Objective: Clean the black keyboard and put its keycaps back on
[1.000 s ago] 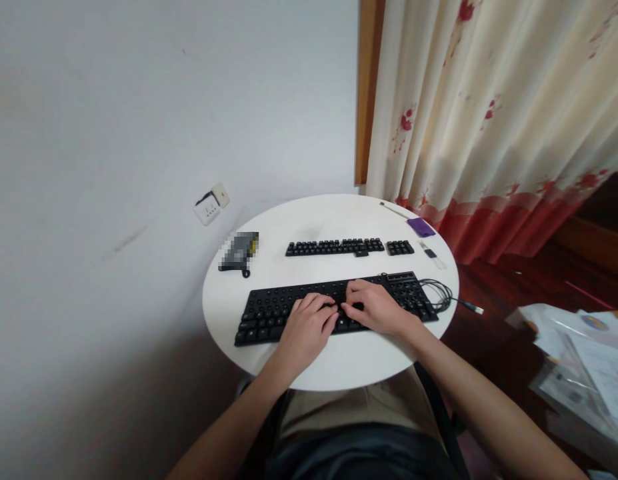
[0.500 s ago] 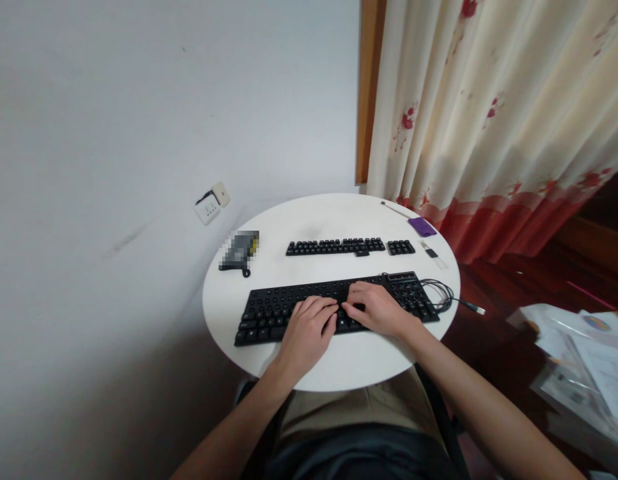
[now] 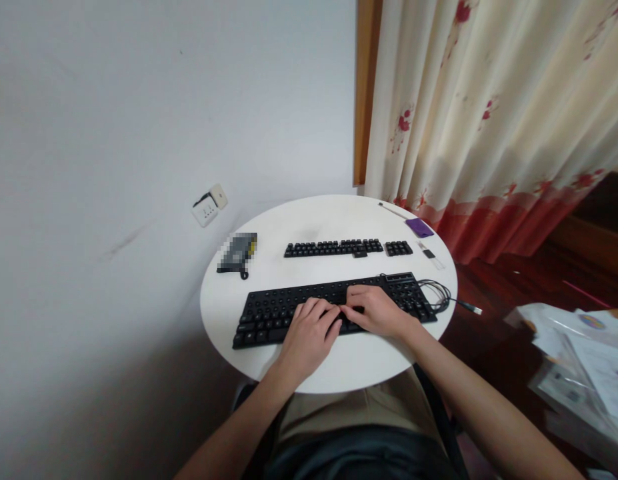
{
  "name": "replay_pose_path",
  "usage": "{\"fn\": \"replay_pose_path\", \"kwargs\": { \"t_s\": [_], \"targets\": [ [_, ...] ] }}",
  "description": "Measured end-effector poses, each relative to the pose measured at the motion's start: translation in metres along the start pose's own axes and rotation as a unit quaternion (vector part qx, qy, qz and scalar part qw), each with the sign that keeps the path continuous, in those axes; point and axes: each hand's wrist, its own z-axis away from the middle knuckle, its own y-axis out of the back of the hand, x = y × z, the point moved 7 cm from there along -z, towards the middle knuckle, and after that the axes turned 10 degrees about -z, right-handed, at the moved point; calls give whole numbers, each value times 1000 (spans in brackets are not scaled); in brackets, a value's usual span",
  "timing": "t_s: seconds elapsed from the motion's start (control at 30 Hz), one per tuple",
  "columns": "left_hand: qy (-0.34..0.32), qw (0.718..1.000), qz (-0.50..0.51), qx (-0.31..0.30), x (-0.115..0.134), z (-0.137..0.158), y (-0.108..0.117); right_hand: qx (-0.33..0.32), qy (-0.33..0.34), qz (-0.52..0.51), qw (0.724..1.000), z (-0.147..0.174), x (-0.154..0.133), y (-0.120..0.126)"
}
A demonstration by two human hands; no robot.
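Observation:
A black keyboard lies slightly askew near the table's front edge. Its front rows at the left carry keycaps, while the back rows look bare of them. My left hand rests over the lower middle of it, fingers stretched over the keys and thumb apart. Beside it my right hand is curled, its fingertips meeting the left fingertips low over the keys. Anything pinched there is hidden. Behind the keyboard, loose black keycaps stand in rows, with a smaller keycap block to their right.
The white round table stands against a wall. On it are a blurred-out dark pouch, a purple cloth, a small wire tool with a black grip and a coiled USB cable whose plug overhangs the right edge. Plastic bags lie at right.
My fingertips have come together over the keys, the left hand's index finger reaching slightly to the right. The keyboard and loose keycaps stay in place; the view has shifted a little.

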Motion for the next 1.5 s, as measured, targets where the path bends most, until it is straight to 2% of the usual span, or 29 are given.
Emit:
{"fn": "replay_pose_path", "kwargs": {
  "t_s": [0.17, 0.3, 0.47, 0.57, 0.67, 0.8, 0.97, 1.1, 1.23, 1.37, 1.5],
  "targets": [
    [-6, 1000, -5, -13, 2, 1, 0, 18, -6, 14, 1000, -1, -3, 3],
    [-4, 1000, 24, 18, -1, 2, 2, 76, -33, 13, 996, 6, -5, 18],
    [-28, 998, 49, 35, -1, 4, -1, 177, -88, 31, 980, 40, 9, 52],
    [-41, 998, 44, 33, 0, 5, -5, 249, -133, 69, 957, 68, 27, 71],
    [-38, 998, 39, 37, -2, 4, -9, 297, -182, 72, 935, 91, 44, 77],
    [-32, 998, 44, 38, -6, 3, -9, 309, -197, 23, 930, 101, 54, 68],
    [-18, 997, 53, 45, -23, 6, -4, 325, -192, -23, 926, 92, 49, 58],
    [-6, 998, 49, 45, -37, 10, -4, 309, -172, -19, 935, 78, 40, 49],
    [-15, 998, 51, 32, -39, 7, 0, 310, -174, -8, 935, 75, 39, 46],
    [-34, 996, 68, 52, -31, -15, 22, 320, -175, -20, 931, 79, 40, 47],
    [-66, 993, 78, 60, -20, -58, 42, 322, -177, -25, 930, 80, 39, 48]
  ]
}}
